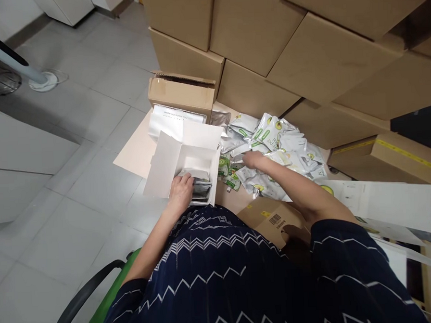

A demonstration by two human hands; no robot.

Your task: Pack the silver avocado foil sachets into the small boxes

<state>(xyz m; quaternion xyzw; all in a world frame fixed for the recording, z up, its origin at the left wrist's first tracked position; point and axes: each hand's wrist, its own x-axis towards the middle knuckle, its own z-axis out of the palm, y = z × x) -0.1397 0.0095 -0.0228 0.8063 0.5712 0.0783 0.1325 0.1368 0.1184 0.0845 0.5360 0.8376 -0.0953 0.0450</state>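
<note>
My left hand (181, 190) reaches over the near-left side of an open white carton (216, 168), its curled fingers on the upper edge of a silver pouch (197, 173). More pouches stand in a row inside it. To the right, my right hand (255, 160) is closed at the left part of a heap of white-and-green pouches (272, 135) printed with avocados; its fingertips seem to pinch a silver pouch (239, 158), partly hidden by the hand. Small green spouted pouches (233, 179) lie between the carton and the heap.
Behind the carton stands an open brown box (181, 92) with a white packet (166, 123) before it. Large cardboard boxes (255, 29) are stacked along the back. White printed sheets (384, 203) lie at right, a flattened brown carton (272, 216) by my lap, and a green chair (110, 297) at left.
</note>
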